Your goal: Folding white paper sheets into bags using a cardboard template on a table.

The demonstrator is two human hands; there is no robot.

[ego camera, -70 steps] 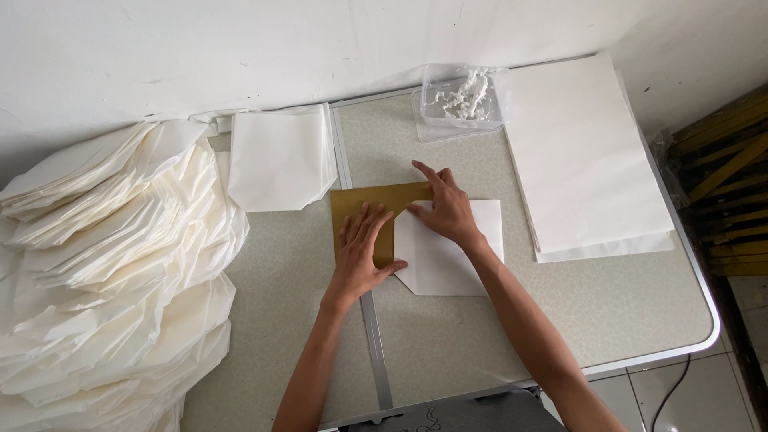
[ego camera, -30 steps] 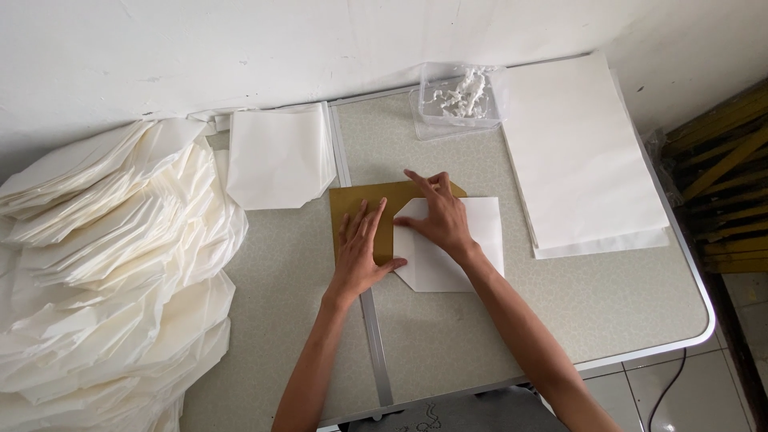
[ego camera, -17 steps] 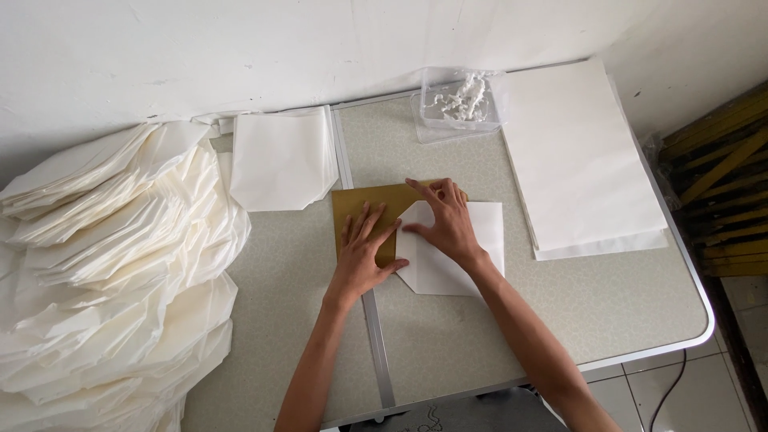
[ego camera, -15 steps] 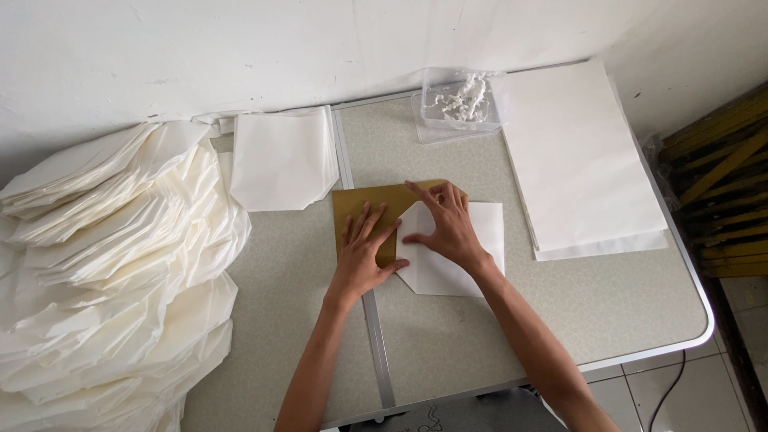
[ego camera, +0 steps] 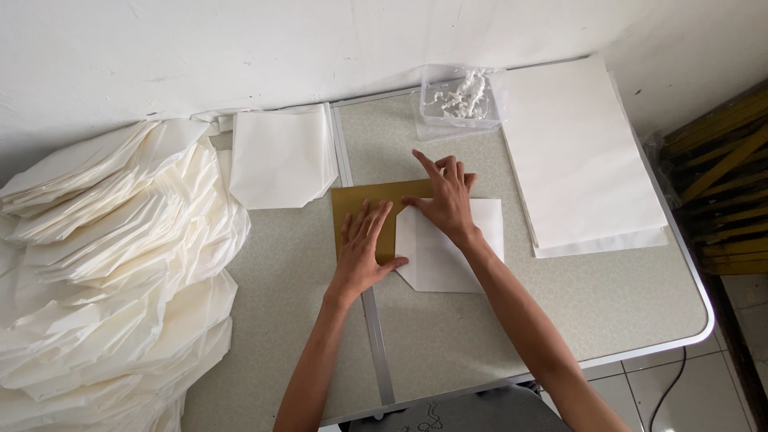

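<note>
- Both hands lie flat near the middle of the frame, fingers spread, gripping nothing and pressing down on paper.
- Left hand [ego camera: 364, 248] rests palm-down on a gold-brown card [ego camera: 364, 210], its fingers pointing toward the top of the frame and its thumb reaching right to the edge of a white folded sheet [ego camera: 448, 256].
- Right hand [ego camera: 444, 200] sits just to the right of and slightly above the left one, open and flat, covering the upper left part of the white folded sheet where that sheet overlaps the card; its index finger stretches up and left along the card's top edge.
- White folded sheet lies at centre frame, partly over the right side of the gold-brown card, with an angled cut corner at its lower left.
- Both pieces rest on a speckled grey-green table [ego camera: 512, 320] with a metal rim; a metal seam runs from the top of the table down to its near edge, passing under the card.
- Above and left of the hands, a small stack of finished white paper bags [ego camera: 280, 156] lies on the table.
- At the far left of the frame a big, sagging heap of white bags [ego camera: 112, 272] fills the space beside the table.
- At top centre, a clear plastic box [ego camera: 458, 100] holds white twisted cords.
- Right of the box, a tall stack of flat white sheets [ego camera: 580, 152] runs along the right side of the table.
- Wooden slats [ego camera: 720, 184] show at the right edge of the frame, beyond the table.
</note>
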